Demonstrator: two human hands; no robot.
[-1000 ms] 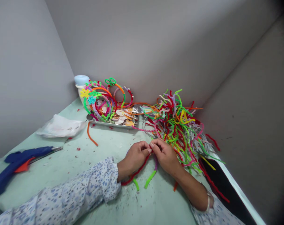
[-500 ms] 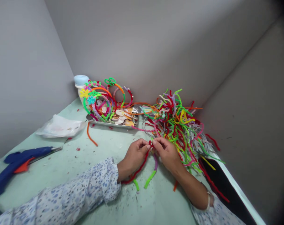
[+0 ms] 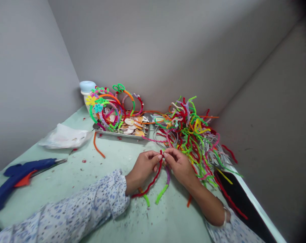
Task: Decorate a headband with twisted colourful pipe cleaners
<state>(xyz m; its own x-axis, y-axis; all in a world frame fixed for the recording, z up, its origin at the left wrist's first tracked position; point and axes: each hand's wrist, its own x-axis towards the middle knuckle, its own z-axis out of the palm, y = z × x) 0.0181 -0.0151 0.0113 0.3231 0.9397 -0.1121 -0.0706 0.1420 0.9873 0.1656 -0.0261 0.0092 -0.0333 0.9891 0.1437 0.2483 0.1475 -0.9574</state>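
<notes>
My left hand [image 3: 146, 167] pinches a red pipe cleaner [image 3: 156, 177] near its upper end; the rest of it hangs down toward the table. Fingertip to fingertip with it, my right hand [image 3: 179, 166] is also closed in a pinch at the same spot. A purple and green pipe cleaner band [image 3: 163, 192] curves down from under the fingers, and a green end [image 3: 146, 199] shows below my left wrist. Where the pieces meet is mostly covered by my fingertips, so I cannot tell how they are joined.
A metal tray [image 3: 117, 134] holds flat pieces and colourful pipe cleaner hoops [image 3: 110, 108]. Right of it lies a tangled pile of pipe cleaners [image 3: 193, 135]. A blue glue gun [image 3: 29, 168], a plastic bag [image 3: 64, 136], a bottle [image 3: 87, 87] and a black flat object [image 3: 246, 206] surround the hands.
My left hand has shifted slightly, and the red pipe cleaner's upper end now stands up between the fingertips. Its hanging length has swung a little to the right. My right hand is almost unmoved.
</notes>
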